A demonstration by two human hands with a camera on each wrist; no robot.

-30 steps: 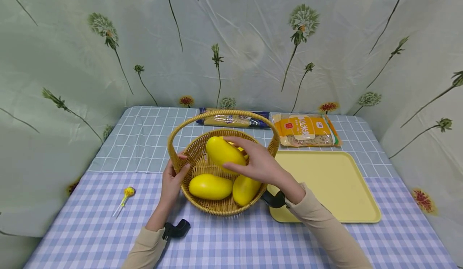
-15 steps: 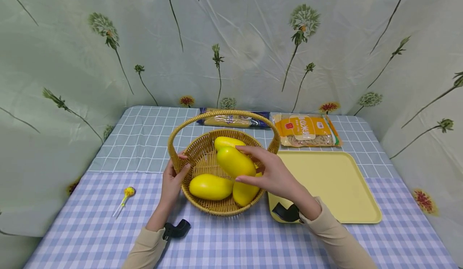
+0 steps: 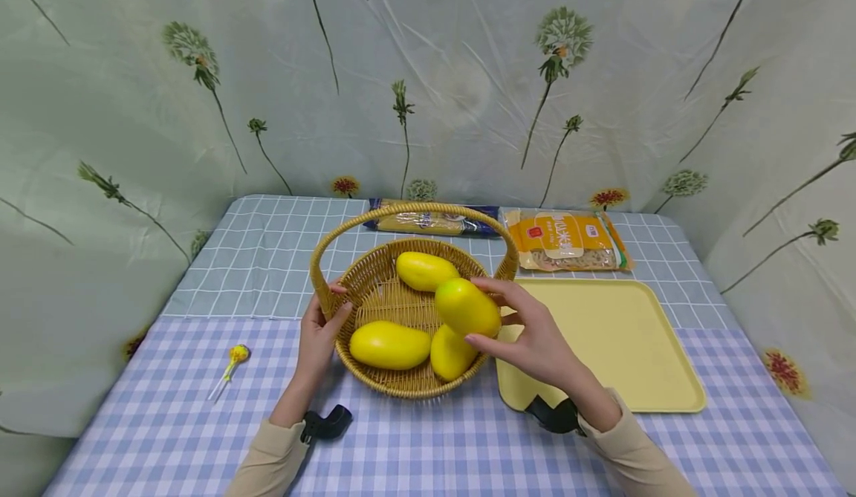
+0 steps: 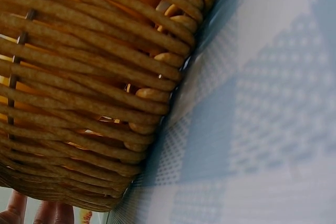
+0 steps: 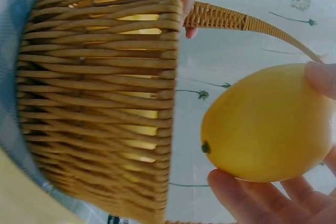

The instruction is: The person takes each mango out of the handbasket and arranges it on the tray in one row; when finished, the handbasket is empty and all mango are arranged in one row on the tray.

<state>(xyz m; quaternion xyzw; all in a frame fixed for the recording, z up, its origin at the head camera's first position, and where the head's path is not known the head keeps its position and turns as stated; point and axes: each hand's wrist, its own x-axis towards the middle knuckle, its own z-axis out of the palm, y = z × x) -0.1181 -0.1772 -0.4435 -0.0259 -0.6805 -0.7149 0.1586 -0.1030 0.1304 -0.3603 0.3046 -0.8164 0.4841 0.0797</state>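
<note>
My right hand (image 3: 538,337) holds a yellow mango (image 3: 467,307) between thumb and fingers, above the right rim of a wicker basket (image 3: 377,293). In the right wrist view this mango (image 5: 265,124) shows a small dark stem end and stands above the rim. Three more mangoes lie inside the basket: one at the back (image 3: 424,270), one at the front left (image 3: 390,345), and one at the front right (image 3: 451,353), partly covered by the held one. At the basket's left side, my left hand (image 3: 319,337) grips the rim near the handle's foot.
A yellow tray (image 3: 602,341) lies right of the basket, partly beneath my right arm. Behind stand a pasta packet (image 3: 428,221) and an orange food packet (image 3: 565,241). A lollipop (image 3: 234,359) lies on the left. The basket's tall handle (image 3: 414,208) arches over it.
My right hand has carried the mango rightward, from over the basket's middle to its right rim, uncovering the mango at the back. The left hand and basket have stayed put.
</note>
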